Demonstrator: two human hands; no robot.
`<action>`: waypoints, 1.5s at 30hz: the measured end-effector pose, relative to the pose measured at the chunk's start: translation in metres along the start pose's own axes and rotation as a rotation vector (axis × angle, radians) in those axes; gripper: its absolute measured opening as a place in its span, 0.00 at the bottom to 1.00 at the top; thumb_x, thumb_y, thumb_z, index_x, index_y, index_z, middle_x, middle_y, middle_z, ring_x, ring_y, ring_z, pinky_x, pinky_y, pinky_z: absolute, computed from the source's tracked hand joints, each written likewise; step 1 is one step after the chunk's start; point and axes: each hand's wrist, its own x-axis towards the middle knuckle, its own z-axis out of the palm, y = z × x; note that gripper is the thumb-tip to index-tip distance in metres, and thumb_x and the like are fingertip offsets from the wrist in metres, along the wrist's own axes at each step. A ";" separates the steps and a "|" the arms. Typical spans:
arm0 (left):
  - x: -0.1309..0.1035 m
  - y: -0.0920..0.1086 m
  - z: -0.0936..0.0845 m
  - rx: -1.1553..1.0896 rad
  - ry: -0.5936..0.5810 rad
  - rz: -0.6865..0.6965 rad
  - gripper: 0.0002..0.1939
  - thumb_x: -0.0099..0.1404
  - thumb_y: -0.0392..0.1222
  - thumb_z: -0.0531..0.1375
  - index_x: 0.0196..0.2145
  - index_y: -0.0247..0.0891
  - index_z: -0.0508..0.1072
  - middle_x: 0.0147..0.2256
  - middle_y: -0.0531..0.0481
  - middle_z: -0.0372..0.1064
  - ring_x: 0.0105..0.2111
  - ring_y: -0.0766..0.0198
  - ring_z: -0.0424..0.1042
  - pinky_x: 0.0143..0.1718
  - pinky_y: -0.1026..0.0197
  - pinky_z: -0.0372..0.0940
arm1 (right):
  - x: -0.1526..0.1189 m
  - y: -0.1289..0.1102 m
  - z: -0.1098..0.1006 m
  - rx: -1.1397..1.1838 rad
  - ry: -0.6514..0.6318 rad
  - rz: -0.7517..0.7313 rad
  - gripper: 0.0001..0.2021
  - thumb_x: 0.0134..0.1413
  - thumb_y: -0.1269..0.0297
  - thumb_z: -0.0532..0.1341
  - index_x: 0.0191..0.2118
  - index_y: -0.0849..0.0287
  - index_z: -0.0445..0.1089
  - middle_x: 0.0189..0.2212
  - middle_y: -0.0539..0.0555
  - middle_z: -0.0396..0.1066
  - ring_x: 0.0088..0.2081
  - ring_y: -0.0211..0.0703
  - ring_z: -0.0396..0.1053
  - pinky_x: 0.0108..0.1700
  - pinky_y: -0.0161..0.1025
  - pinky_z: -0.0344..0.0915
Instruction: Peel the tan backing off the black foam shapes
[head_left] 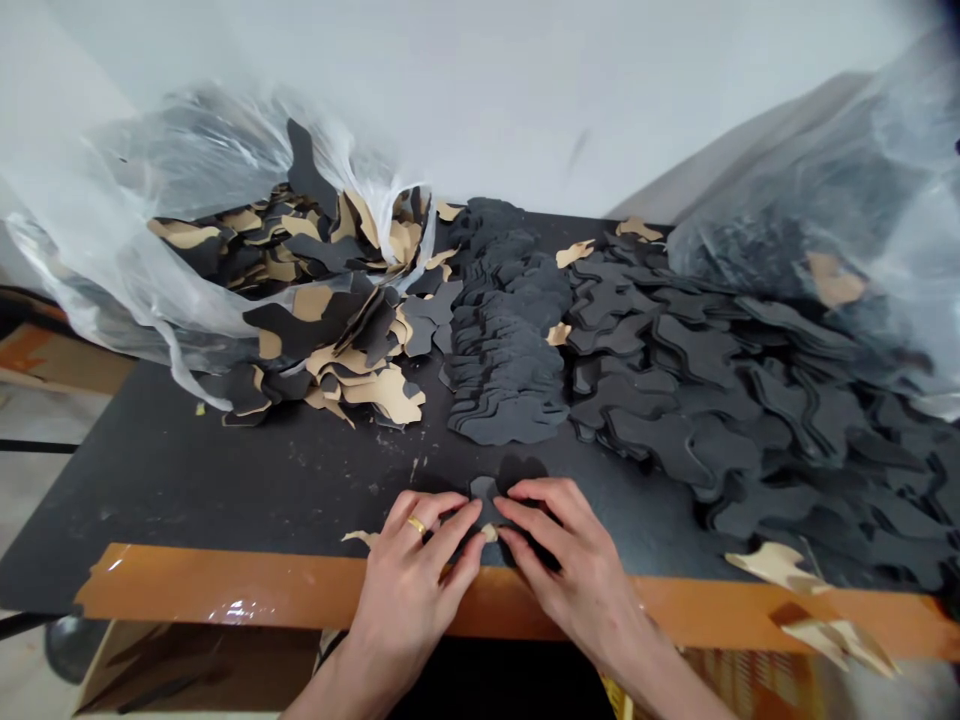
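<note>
Near the front of the black table, my left hand (420, 565) and my right hand (566, 550) meet over a small dark cut piece (484, 489). Both hands have their fingertips pinched on it, one from each side. A bit of tan material (490, 532) shows between the thumbs. The rest of the piece is hidden under my fingers. Beyond the hands, overlapping black pieces (510, 370) form a long row running toward the wall. A tan scrap (360, 538) lies just left of my left hand.
An open plastic bag (142, 270) at the left spills black and tan pieces. Black pieces (675, 400) are heaped at the right, by another plastic bag (825, 220). Orange tape (232, 585) covers the front edge, with tan scraps (780, 566) at its right.
</note>
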 end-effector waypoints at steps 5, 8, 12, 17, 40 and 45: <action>0.002 0.000 -0.001 0.004 -0.008 -0.003 0.11 0.65 0.30 0.62 0.45 0.33 0.77 0.40 0.43 0.74 0.38 0.58 0.69 0.40 0.55 0.69 | -0.002 0.003 0.002 -0.012 0.005 -0.011 0.14 0.61 0.77 0.60 0.51 0.60 0.73 0.46 0.59 0.68 0.47 0.48 0.65 0.48 0.47 0.69; 0.001 0.000 -0.001 0.007 -0.012 -0.004 0.11 0.65 0.30 0.62 0.45 0.33 0.77 0.40 0.43 0.74 0.38 0.58 0.69 0.41 0.55 0.69 | -0.002 0.004 0.003 -0.011 0.008 -0.020 0.14 0.60 0.77 0.60 0.51 0.60 0.72 0.46 0.59 0.67 0.47 0.48 0.64 0.48 0.46 0.69; 0.001 -0.001 0.000 0.016 -0.011 -0.002 0.11 0.65 0.31 0.62 0.45 0.34 0.77 0.40 0.43 0.74 0.38 0.58 0.69 0.40 0.55 0.69 | -0.001 0.003 0.002 -0.007 0.003 -0.018 0.15 0.60 0.77 0.60 0.51 0.60 0.72 0.46 0.59 0.67 0.48 0.48 0.64 0.48 0.46 0.69; 0.001 -0.001 0.001 0.029 -0.010 0.001 0.11 0.65 0.31 0.62 0.46 0.33 0.76 0.40 0.43 0.73 0.38 0.58 0.69 0.39 0.56 0.69 | 0.000 0.002 0.002 -0.008 0.003 -0.017 0.15 0.60 0.77 0.60 0.51 0.60 0.72 0.46 0.59 0.67 0.48 0.48 0.64 0.48 0.46 0.69; 0.004 -0.001 -0.001 0.188 -0.144 0.108 0.12 0.69 0.33 0.57 0.48 0.35 0.75 0.52 0.44 0.74 0.39 0.57 0.70 0.42 0.54 0.71 | 0.001 0.003 0.002 -0.027 -0.011 0.000 0.15 0.61 0.75 0.58 0.52 0.57 0.72 0.46 0.59 0.67 0.47 0.49 0.66 0.47 0.49 0.72; 0.010 -0.005 -0.010 0.177 -0.261 0.172 0.14 0.69 0.34 0.57 0.52 0.35 0.73 0.54 0.46 0.72 0.41 0.57 0.69 0.43 0.55 0.71 | 0.003 0.000 0.001 -0.018 -0.011 0.005 0.14 0.61 0.76 0.58 0.50 0.61 0.73 0.45 0.60 0.68 0.47 0.49 0.66 0.46 0.47 0.71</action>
